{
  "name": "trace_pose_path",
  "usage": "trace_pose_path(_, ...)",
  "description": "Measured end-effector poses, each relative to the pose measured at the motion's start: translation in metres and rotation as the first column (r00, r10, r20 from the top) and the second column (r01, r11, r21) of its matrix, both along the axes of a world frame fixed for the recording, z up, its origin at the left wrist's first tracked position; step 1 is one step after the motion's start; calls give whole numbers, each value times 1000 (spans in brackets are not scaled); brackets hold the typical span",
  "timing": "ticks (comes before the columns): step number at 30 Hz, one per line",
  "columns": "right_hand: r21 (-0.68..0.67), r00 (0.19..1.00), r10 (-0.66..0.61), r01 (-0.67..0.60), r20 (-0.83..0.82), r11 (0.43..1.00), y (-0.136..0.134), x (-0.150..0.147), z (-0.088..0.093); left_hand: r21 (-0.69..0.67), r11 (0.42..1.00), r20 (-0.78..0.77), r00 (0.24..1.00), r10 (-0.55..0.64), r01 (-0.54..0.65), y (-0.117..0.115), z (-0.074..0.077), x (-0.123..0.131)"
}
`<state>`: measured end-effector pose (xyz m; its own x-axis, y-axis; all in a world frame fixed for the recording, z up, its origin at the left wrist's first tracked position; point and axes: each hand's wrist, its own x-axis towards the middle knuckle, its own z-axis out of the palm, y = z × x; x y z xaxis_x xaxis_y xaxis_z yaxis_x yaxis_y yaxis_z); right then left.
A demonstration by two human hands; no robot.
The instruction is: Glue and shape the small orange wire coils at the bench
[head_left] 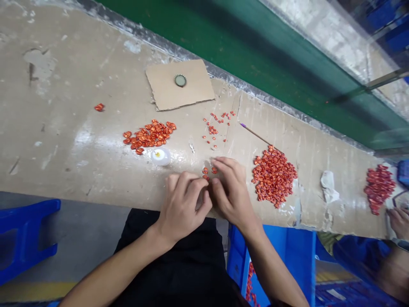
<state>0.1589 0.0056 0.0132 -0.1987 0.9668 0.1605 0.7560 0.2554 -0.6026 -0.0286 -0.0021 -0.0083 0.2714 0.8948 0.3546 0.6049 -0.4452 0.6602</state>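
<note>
Where a long table (79, 170) crosses the view, a blue bin (298, 258) below its edge holds red bits (250, 281). The left hand (182, 205) and right hand (234, 194) nearly meet, fingers curled; whether either grips anything cannot be told. Cardboard (164, 94) bears an upturned cap (180, 80). Red pieces (205, 170) lie by the fingertips.

We had a wide bare stretch of worktop (67, 81) to the left of the cardboard (182, 94), with one lone red clump (99, 107) to steer around. Toward us from the cardboard's middle, a narrow lane ran between the loose heap (151, 135) and the scattered bits (213, 130); farther down, our left hand (183, 204) and right hand (234, 192) stood in the way. To the cardboard's right and nearer us, the thin stick (260, 138) and large pile (275, 177) blocked passage.
</note>
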Motion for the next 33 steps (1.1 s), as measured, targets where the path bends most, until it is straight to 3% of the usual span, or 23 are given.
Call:
trace_pose_path(3,44,982,140,-147,130,988,1,-11,-9,24,999,110,993,33,-36,0,3,-6)
trace_pose_path(6,84,968,120,-141,220,986,-5,-8,-16,25,998,131,990,56,-60,-2,6,-17)
trace_pose_path(9,164,964,-17,-28,266,986,-16,19,-17,83,989,130,986,107,-119,-7,7,-34)
trace_pose_path(12,313,927,-202,99,317,945,-23,59,-11,93,969,107,970,220,-230,-8,2,-54)
trace_pose_path(15,490,858,-411,228,307,841,-24,91,0,64,942,88,942,324,-330,-1,-6,-67)
trace_pose_path(18,632,841,-498,271,211,726,-21,97,9,21,962,72,960,271,-273,12,-12,-68)
trace_pose_path(20,617,872,-445,240,202,750,-18,88,10,-11,970,53,969,243,-243,18,-13,-63)
trace_pose_path(23,504,937,-284,149,202,851,-15,63,7,-54,970,55,969,240,-238,20,-11,-53)
trace_pose_path(27,204,997,-77,76,-1,976,-11,25,1,-142,979,97,982,163,-148,13,-5,-37)
trace_pose_path(29,58,995,10,-4,-96,998,-6,6,-4,-156,987,125,990,58,-39,9,-1,-30)
trace_pose_path(31,18,987,48,-46,-155,999,1,-10,-11,-164,983,113,992,-60,78,7,2,-26)
trace_pose_path(33,36,981,40,-34,-188,999,5,-21,-18,-118,992,34,998,-49,53,10,3,-28)
